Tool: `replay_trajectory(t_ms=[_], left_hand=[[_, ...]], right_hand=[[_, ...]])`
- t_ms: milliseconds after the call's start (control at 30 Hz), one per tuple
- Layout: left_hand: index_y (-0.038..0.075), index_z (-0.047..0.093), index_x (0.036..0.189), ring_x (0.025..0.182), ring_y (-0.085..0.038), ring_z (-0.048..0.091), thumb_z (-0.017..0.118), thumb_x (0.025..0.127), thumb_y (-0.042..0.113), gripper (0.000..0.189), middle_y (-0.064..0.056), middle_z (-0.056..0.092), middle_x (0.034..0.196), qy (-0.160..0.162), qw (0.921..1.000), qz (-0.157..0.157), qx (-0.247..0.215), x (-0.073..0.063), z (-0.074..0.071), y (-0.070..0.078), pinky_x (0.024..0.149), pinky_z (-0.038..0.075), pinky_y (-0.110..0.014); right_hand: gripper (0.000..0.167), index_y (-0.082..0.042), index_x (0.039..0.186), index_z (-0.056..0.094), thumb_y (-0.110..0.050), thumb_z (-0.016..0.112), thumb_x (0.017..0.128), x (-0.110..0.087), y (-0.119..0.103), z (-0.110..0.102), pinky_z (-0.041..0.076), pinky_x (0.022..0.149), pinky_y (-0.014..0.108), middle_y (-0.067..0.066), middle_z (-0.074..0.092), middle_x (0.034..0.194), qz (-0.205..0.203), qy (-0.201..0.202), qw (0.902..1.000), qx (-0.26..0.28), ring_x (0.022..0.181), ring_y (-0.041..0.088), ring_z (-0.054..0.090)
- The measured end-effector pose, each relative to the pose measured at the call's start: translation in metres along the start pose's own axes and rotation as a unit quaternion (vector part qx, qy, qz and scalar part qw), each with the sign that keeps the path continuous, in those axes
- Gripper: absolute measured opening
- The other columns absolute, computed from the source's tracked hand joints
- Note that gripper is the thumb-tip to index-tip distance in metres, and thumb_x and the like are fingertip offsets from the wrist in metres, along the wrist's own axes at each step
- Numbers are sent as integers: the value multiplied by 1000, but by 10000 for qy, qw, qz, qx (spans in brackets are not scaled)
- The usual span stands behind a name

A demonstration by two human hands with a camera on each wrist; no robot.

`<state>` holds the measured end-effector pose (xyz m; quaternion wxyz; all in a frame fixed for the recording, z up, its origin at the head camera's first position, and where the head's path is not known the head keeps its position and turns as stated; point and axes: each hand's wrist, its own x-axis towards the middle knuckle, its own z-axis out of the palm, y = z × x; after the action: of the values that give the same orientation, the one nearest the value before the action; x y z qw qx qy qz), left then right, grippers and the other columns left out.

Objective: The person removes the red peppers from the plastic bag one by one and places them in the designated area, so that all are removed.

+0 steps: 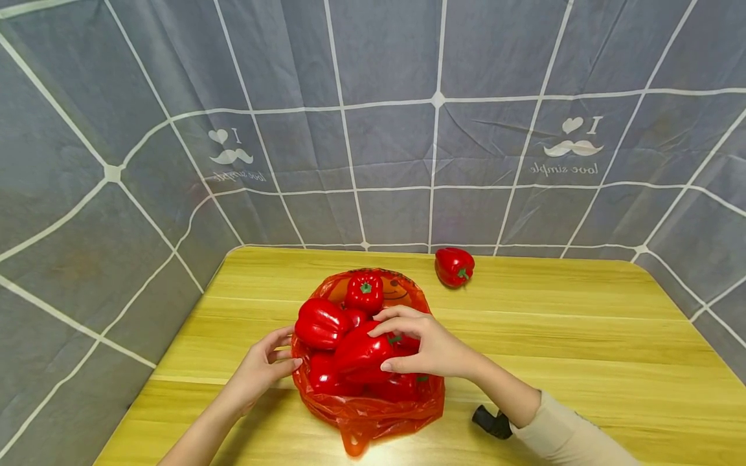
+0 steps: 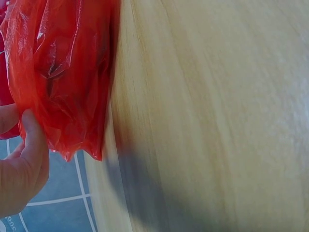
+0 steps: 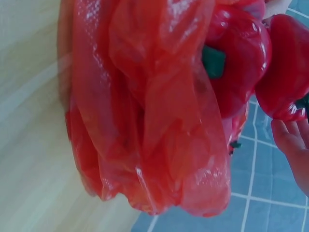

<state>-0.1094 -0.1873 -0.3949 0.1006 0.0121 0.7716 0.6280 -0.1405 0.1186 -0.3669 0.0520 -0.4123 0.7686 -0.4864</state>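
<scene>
A: Your hands and hazards, left to right?
B: Item: your left hand (image 1: 262,370), thumb and fingers pinching the rim of the red plastic bag (image 1: 373,419). Risk: the thin film could slump or tear if you tug it. Item: the upper-left pepper (image 1: 322,323), perched high in the bag beside that rim; a knock could roll it out. Item: the gripped pepper (image 1: 358,353), atop the others in the bag's mouth, stem toward your right hand (image 1: 434,349), whose thumb and fingers grasp it. Risk: glossy skin could slip; dragging it could shift its neighbours.
A: Anything else around, or in the way?
B: Item: the rear pepper (image 1: 364,293), in the bag, stem showing; the crowding leaves little finger room. Item: the lone pepper (image 1: 453,266), on the table (image 1: 583,336), apart from the bag. Item: a black object (image 1: 491,422), partly behind your right sleeve (image 1: 568,430), which could snag it.
</scene>
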Motion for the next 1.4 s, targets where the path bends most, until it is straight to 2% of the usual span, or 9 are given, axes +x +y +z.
replay_trajectory(t_ms=[733,933,1400], left_hand=[[-6,38,135,105,-33,55,63,81,-4,59,-26,44,126,28,10000,-29,45,0,1,2,75,52,-31],[-6,39,135,105,-33,55,63,82,-4,59,-27,44,127,21,10000,-35,64,0,1,3,76,52,-31],[-6,38,136,105,-33,55,63,81,-5,60,-27,43,126,63,9999,-88,82,1,1,1,76,52,-32]], right_hand=[[37,-12,114,64,-14,75,78,-8,-2,-26,50,84,37,3,51,126,86,485,9987,162,107,19,53],[39,-11,116,64,-10,75,78,-13,-3,-39,46,91,39,2,51,125,164,667,9975,146,111,19,52],[42,-4,115,62,1,74,75,-27,-2,-68,49,86,26,9,50,125,-107,1225,9923,-120,105,16,54]])
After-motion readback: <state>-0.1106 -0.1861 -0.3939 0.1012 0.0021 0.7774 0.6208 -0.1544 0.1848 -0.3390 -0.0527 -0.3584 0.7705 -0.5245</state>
